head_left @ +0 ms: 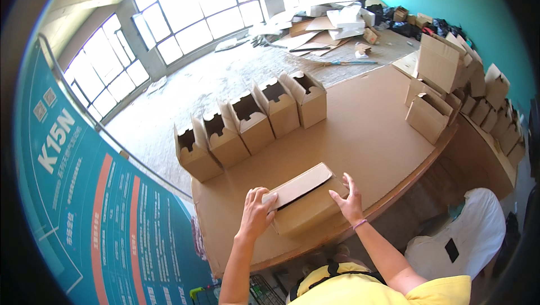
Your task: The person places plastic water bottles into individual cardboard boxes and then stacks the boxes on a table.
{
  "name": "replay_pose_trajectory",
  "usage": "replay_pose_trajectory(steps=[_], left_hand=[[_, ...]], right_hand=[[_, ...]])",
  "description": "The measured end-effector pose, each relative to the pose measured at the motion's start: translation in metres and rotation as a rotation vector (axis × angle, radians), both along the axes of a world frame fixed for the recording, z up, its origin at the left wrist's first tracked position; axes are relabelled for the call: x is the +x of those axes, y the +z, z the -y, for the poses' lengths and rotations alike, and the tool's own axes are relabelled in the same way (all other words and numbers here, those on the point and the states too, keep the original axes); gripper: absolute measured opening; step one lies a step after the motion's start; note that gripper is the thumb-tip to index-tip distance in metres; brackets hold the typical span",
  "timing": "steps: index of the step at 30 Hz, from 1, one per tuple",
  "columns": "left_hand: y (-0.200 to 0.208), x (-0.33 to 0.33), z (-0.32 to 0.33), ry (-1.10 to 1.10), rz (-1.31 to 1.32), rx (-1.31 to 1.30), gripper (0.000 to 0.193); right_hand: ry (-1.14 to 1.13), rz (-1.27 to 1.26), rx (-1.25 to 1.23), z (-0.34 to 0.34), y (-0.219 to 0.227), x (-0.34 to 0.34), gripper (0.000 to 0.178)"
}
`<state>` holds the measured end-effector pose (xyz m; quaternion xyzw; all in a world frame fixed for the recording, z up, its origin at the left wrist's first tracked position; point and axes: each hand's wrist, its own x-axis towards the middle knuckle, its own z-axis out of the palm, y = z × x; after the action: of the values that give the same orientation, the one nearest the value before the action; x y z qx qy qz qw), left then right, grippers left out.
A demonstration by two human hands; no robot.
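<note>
At lower centre, a cardboard box (309, 208) is being gripped at its left end by the left hand (257, 210); the right hand (350, 198) is being held spread opposite, contact unclear. Probably light and stiff, it is best being held by both ends.

Brown cardboard box (306, 213); lid (300, 184) slightly ajar; on cardboard-covered table (365, 130)
</note>
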<state>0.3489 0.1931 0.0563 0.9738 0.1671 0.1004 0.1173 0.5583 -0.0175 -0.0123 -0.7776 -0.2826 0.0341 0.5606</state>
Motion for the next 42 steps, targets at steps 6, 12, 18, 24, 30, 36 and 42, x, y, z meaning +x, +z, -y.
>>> replay_pose_trajectory(steps=[6, 12, 18, 24, 30, 36, 42], left_hand=[[-0.013, -0.002, -0.002, -0.175, 0.013, -0.222, 0.06], [-0.007, -0.001, 0.055, -0.116, 0.15, -0.209, 0.065], [-0.014, 0.022, 0.107, -0.214, 0.189, 0.052, 0.067], [-0.017, 0.078, 0.142, -0.247, 0.089, 0.181, 0.071], [-0.017, 0.18, 0.142, -0.189, 0.162, 0.073, 0.067], [-0.021, 0.323, 0.106, -0.165, 0.122, 0.087, 0.087], [-0.006, 0.353, 0.082, -0.164, 0.057, -0.017, 0.103]], right_hand=[[-0.181, -0.107, 0.168, -0.006, -0.004, -0.035, 0.043], [-0.283, -0.063, 0.242, -0.037, -0.022, -0.007, 0.036], [-0.155, -0.237, 0.139, -0.039, 0.003, 0.044, 0.02], [-0.048, -0.314, 0.365, -0.017, -0.001, 0.08, 0.019], [0.038, -0.433, 0.468, -0.023, -0.009, 0.173, 0.027], [0.099, -0.332, 0.417, -0.057, -0.016, 0.322, 0.035], [0.558, -0.309, 0.457, -0.003, -0.014, 0.323, 0.071]])
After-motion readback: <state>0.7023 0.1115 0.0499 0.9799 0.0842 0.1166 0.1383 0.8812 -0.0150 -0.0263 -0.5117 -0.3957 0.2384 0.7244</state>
